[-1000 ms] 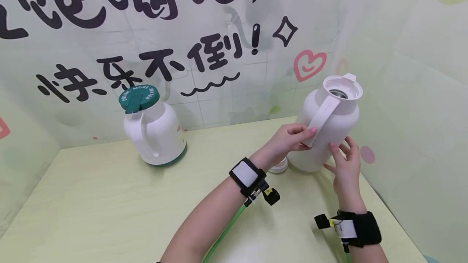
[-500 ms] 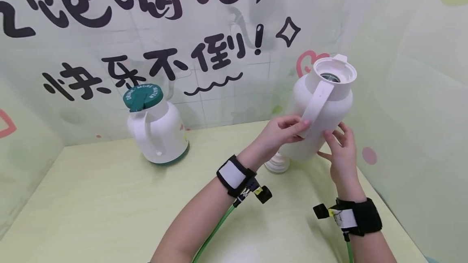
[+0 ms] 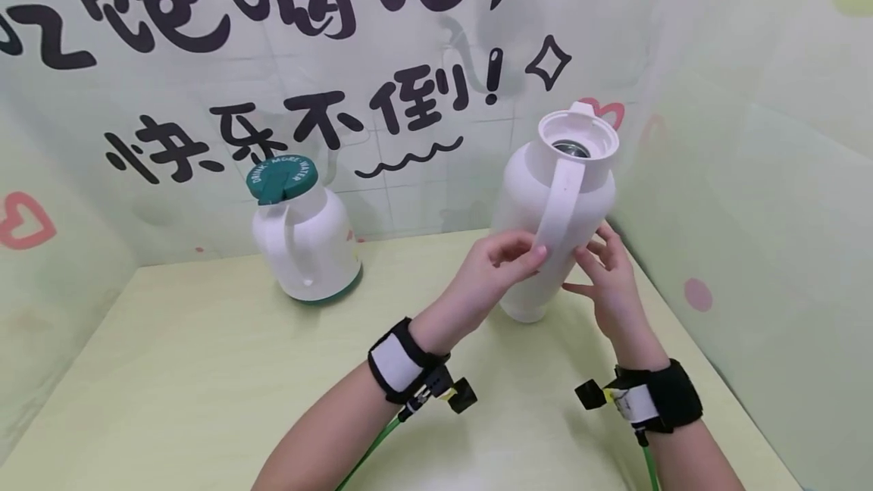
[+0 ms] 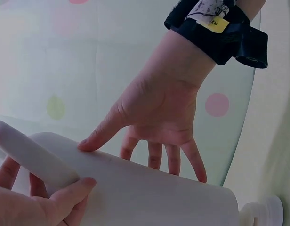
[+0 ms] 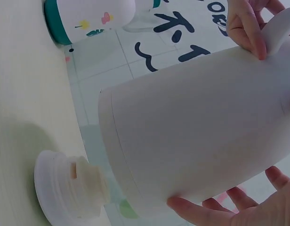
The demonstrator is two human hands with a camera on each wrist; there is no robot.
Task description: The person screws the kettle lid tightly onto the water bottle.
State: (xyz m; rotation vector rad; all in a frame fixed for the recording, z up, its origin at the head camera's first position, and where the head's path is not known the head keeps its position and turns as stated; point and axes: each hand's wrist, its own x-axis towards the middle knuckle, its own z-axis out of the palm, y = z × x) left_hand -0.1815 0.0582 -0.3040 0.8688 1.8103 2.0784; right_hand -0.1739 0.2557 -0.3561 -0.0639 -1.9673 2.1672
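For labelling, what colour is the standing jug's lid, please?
The lid is green with white lettering, clearest in the head view.

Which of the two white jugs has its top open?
The taller jug, whose handle the left hand grips: its mouth is uncovered, while the shorter jug wears a green lid.

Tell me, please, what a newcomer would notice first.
The eye probably lands on the tall, open white jug at right, its handle pinched by the left hand while the right hand touches its side. Next come the shorter jug with a green lid, further left on the table, and the big black writing on the wall behind.
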